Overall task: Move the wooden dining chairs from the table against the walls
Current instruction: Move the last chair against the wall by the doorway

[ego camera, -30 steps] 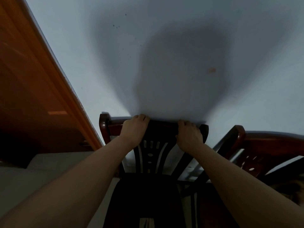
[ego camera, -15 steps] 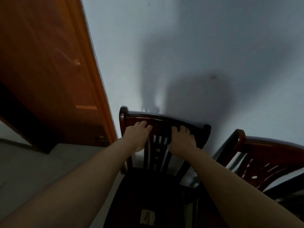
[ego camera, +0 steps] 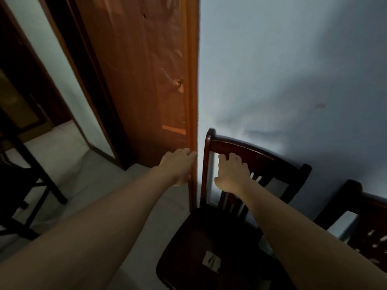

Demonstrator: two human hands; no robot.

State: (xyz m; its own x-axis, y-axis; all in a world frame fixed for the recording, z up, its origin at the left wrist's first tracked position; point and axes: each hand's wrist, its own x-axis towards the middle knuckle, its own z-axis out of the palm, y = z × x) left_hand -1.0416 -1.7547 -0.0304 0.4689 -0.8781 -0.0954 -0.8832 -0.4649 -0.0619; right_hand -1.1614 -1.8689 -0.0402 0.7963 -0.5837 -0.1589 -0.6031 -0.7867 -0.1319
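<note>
A dark wooden dining chair point(ego camera: 264, 153) stands with its back against the pale blue wall point(ego camera: 293, 59), just right of an orange door frame. A second dark chair point(ego camera: 360, 208) stands to its right along the same wall, partly cut off by the frame edge. My left hand point(ego camera: 178, 166) hovers off the chair, in front of the door frame, with loose fingers and nothing in it. My right hand point(ego camera: 232, 175) is in front of the first chair's backrest, below the top rail, fingers apart and not closed around the wood.
An orange wooden door point(ego camera: 142, 80) stands open at the left of the chair, with a doorway and another room beyond. Dark furniture legs point(ego camera: 31, 170) stand at the far left on the light tiled floor point(ego camera: 88, 176).
Both hands have let go of the chair's top rail. My left hand has moved off to the left of the chair. My view has swung left, bringing the door and doorway into sight.
</note>
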